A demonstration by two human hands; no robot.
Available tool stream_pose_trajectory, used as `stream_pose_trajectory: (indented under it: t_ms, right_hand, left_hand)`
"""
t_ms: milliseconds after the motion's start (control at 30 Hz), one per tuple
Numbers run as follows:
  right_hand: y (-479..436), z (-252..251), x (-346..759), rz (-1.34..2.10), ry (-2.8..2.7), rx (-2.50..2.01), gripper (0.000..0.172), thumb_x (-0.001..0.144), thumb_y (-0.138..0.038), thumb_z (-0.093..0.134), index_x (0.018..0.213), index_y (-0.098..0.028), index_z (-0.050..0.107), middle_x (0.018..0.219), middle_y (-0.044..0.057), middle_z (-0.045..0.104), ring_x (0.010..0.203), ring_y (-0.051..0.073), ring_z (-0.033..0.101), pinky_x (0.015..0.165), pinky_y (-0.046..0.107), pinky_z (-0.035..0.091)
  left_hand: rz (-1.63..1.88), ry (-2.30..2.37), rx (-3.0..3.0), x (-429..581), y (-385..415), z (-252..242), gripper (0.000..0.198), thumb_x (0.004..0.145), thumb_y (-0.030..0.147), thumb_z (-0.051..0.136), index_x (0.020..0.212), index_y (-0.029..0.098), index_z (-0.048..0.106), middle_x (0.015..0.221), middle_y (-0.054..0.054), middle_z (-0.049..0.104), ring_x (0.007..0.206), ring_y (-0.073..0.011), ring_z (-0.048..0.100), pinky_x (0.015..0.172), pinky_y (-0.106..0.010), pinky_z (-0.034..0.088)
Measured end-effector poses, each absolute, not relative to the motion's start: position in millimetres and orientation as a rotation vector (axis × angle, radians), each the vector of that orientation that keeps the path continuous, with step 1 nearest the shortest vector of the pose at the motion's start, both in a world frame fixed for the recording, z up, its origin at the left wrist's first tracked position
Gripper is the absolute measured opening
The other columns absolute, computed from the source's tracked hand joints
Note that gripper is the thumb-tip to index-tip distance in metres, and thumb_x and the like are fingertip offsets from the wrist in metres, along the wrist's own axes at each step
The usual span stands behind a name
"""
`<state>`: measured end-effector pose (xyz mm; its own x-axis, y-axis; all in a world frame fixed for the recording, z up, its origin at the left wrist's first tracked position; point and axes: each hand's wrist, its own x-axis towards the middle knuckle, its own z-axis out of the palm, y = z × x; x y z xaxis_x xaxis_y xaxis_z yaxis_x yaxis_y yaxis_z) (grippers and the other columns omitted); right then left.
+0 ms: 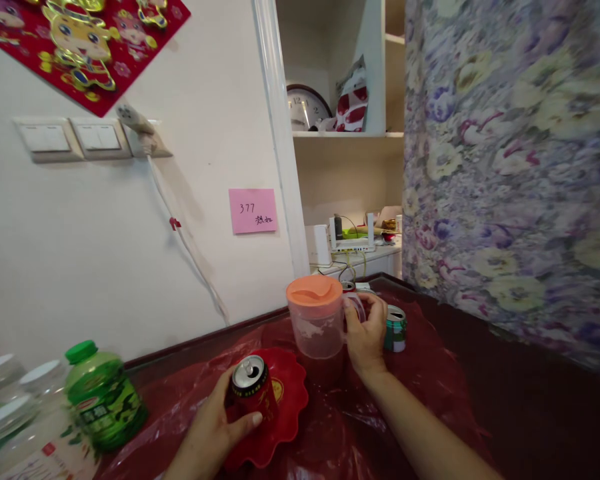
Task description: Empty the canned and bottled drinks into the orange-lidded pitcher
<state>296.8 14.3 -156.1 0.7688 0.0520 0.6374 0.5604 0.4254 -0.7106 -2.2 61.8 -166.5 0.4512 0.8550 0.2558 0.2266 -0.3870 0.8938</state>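
Note:
My left hand [215, 427] is wrapped round a red drink can [251, 393] with an opened silver top, which stands on a scalloped red plate [290, 407]. My right hand [367, 337] grips the handle of a clear plastic pitcher [317, 330] with an orange lid; some reddish liquid sits in its bottom. The pitcher stands upright just behind the plate. A green and white can [395, 328] stands right of my right hand, close to its knuckles.
A red plastic sheet [360, 427] covers the dark table. A green-capped bottle [105, 397] and clear white-lidded jars [15, 420] stand at the left. A white wall with a pink note [253, 210] lies behind; a floral curtain [510, 167] hangs at the right.

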Motion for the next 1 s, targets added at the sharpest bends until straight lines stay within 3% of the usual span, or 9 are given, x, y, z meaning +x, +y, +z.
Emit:
stream_pose_trajectory:
  t_ms: [133, 300, 367, 467, 600, 667, 767, 867, 1000]
  right_hand:
    - [3.2, -132.1, 292.5, -0.404, -0.649, -1.064, 0.033, 0.088, -0.049, 0.066, 0.102, -0.02, 0.058, 0.121, 0.011, 0.055, 0.114, 0.027, 0.054, 0.097, 0.043, 0.044]
    - [-25.7, -85.6, 280.9, -0.448, -0.69, -0.961, 0.029, 0.093, -0.045, 0.063, 0.109, -0.021, 0.056, 0.131, 0.012, 0.053, 0.121, 0.027, 0.053, 0.1, 0.044, 0.042]
    - [-38.1, -69.8, 270.3, -0.436, -0.744, -0.911, 0.03, 0.094, -0.046, 0.063, 0.111, -0.022, 0.055, 0.134, 0.012, 0.053, 0.123, 0.027, 0.053, 0.099, 0.043, 0.044]
    - [-48.1, -60.9, 247.9, -0.309, -0.92, -0.893, 0.026, 0.098, -0.044, 0.059, 0.111, -0.023, 0.055, 0.121, 0.009, 0.059, 0.114, 0.025, 0.058, 0.097, 0.041, 0.046]
    - [-42.3, -77.3, 212.8, -0.091, -1.182, -1.028, 0.022, 0.088, -0.039, 0.071, 0.102, -0.024, 0.065, 0.101, 0.003, 0.066, 0.093, 0.024, 0.062, 0.084, 0.037, 0.048]
    - [-36.9, -91.5, 196.0, 0.003, -1.286, -1.115, 0.033, 0.077, -0.034, 0.082, 0.105, -0.023, 0.067, 0.102, 0.003, 0.068, 0.096, 0.027, 0.062, 0.087, 0.04, 0.046]
    - [-32.0, -112.3, 175.4, 0.202, -1.475, -1.346, 0.065, 0.066, -0.03, 0.093, 0.123, -0.023, 0.064, 0.124, 0.009, 0.065, 0.115, 0.034, 0.057, 0.1, 0.048, 0.041]
    - [-29.2, -128.7, 163.6, 0.342, -1.613, -1.504, 0.089, 0.064, -0.031, 0.097, 0.141, -0.021, 0.054, 0.143, 0.012, 0.055, 0.132, 0.034, 0.046, 0.112, 0.052, 0.032]
    - [-22.1, -139.7, 158.9, 0.463, -1.609, -1.595, 0.101, 0.069, -0.028, 0.094, 0.154, -0.019, 0.041, 0.154, 0.012, 0.046, 0.142, 0.03, 0.038, 0.119, 0.049, 0.025]
  left_hand:
    - [0.96, 0.914, 1.847, -5.3, 66.5, -160.2, 0.091, 0.058, 0.057, 0.092, 0.134, 0.019, 0.061, 0.134, -0.018, 0.069, 0.128, -0.0411, 0.063, 0.115, -0.055, 0.046]
    - [1.065, 0.956, 1.729, -18.4, 69.4, -118.7, 0.1, 0.049, 0.058, 0.095, 0.135, 0.02, 0.061, 0.136, -0.021, 0.068, 0.13, -0.0425, 0.061, 0.109, -0.054, 0.052]
    - [1.147, 0.973, 1.622, -25.7, 65.5, -98.9, 0.091, 0.056, 0.059, 0.092, 0.134, 0.022, 0.063, 0.136, -0.019, 0.069, 0.13, -0.0402, 0.062, 0.106, -0.051, 0.055]
    - [1.268, 0.955, 1.409, -31.1, 53.3, -78.6, 0.067, 0.071, 0.057, 0.084, 0.124, 0.019, 0.069, 0.128, -0.015, 0.073, 0.127, -0.0367, 0.064, 0.103, -0.046, 0.058]
    - [1.34, 0.934, 1.061, -25.1, 36.4, -67.6, 0.026, 0.084, 0.039, 0.074, 0.096, 0.015, 0.074, 0.114, -0.012, 0.077, 0.115, -0.0285, 0.07, 0.093, -0.035, 0.062]
    - [1.346, 0.931, 0.924, -20.4, 31.3, -63.3, 0.012, 0.09, 0.026, 0.066, 0.091, 0.016, 0.073, 0.109, -0.009, 0.077, 0.107, -0.0227, 0.071, 0.087, -0.03, 0.062]
    - [1.387, 0.926, 0.808, -15.7, 27.6, -56.9, 0.017, 0.097, 0.02, 0.055, 0.088, 0.018, 0.069, 0.102, -0.005, 0.075, 0.098, -0.018, 0.072, 0.081, -0.027, 0.062]
    - [1.399, 0.889, 0.776, -14.6, 26.5, -53.8, 0.021, 0.1, 0.024, 0.052, 0.087, 0.019, 0.067, 0.098, -0.003, 0.075, 0.095, -0.0173, 0.072, 0.081, -0.028, 0.061]
    - [1.434, 0.818, 0.8, -15.7, 24.3, -54.4, 0.014, 0.096, 0.025, 0.06, 0.088, 0.019, 0.069, 0.097, -0.004, 0.075, 0.092, -0.0178, 0.072, 0.078, -0.028, 0.06]
